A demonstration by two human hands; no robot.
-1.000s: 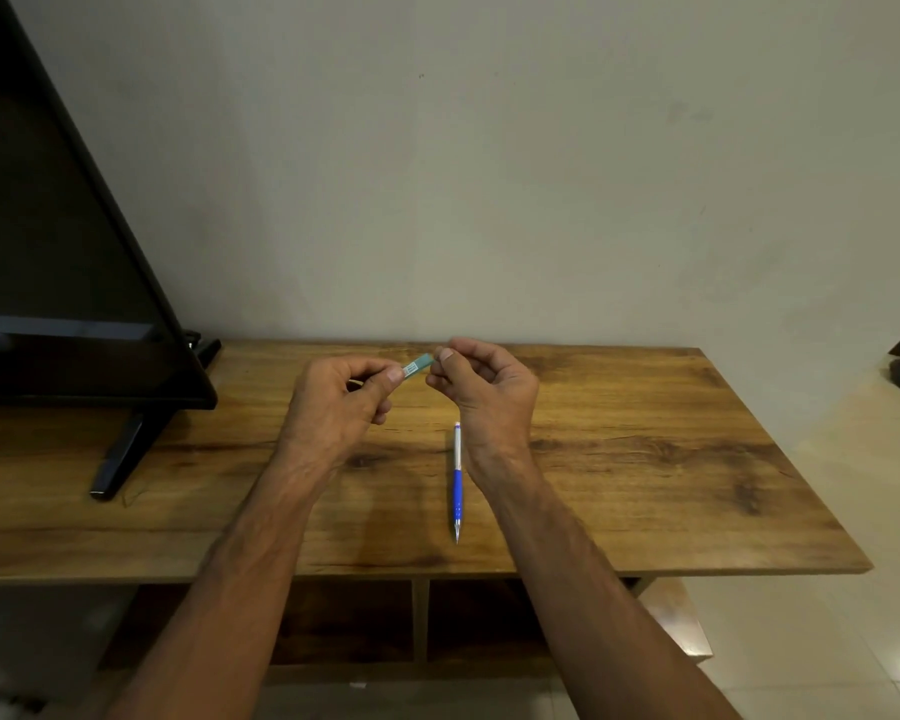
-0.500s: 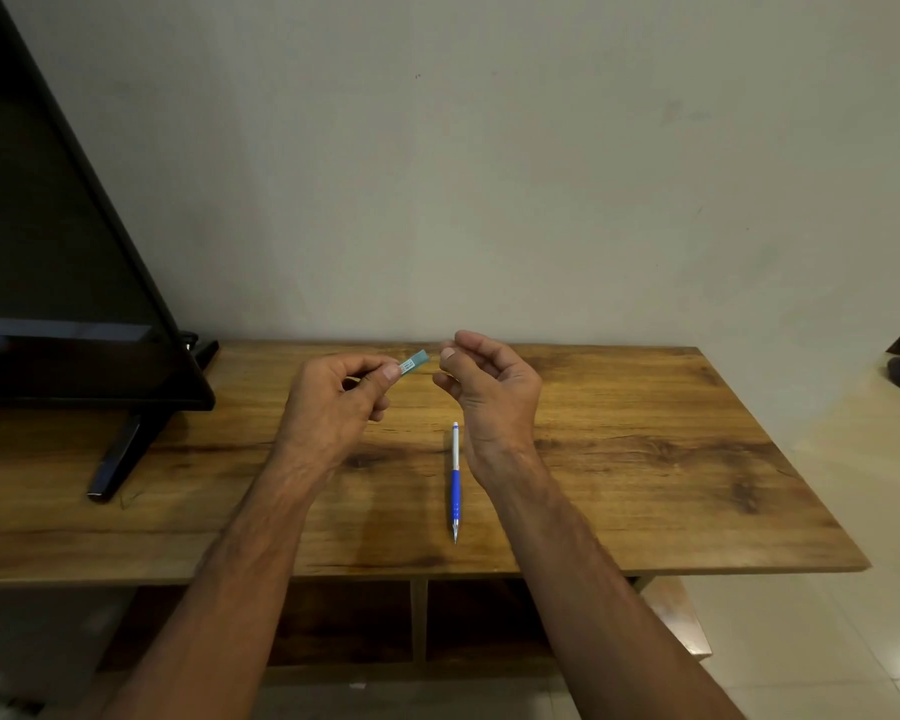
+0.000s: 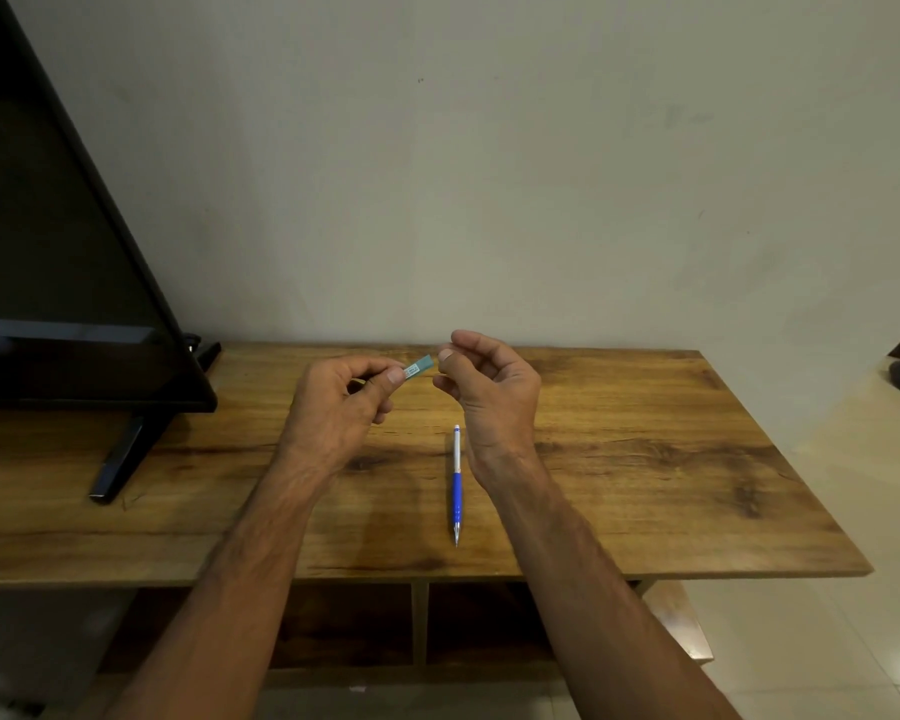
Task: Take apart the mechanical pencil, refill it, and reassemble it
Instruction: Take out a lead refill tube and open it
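Pencil: a mechanical pencil with a white upper barrel, a blue grip sleeve and a silver metal tip; it looks whole, with no part visibly off.
Pencil position: flat on the wooden table, its length running roughly 12 to 6 o'clock, tip toward the person at 6.
Lead case: a small teal case with a pale printed label (print too small to read); it slants up toward 2 o'clock.
Table: brown wood with dark grain streaks and knots; an open shelf with a vertical divider shows under the front edge.
Room: a plain pale wall behind the table; a black television on a slanted leg stands at the 9 o'clock end; glossy light floor tiles at 4 o'clock; a dark object at the far right edge is cut off and cannot be identified.
Left hand: the left hand is closed, pinching the near end of the lead case between thumb and forefinger, the other fingers curled in.
Right hand: the right hand is raised above the table with fingers loosely curled and thumb near the forefinger; its thumb tip sits just beside the free end of the case, and I cannot tell whether it holds anything or touches the case.
Pencil to hands: the pencil lies untouched, at about 6 o'clock from the case, its top end near the right wrist, between the two forearms.
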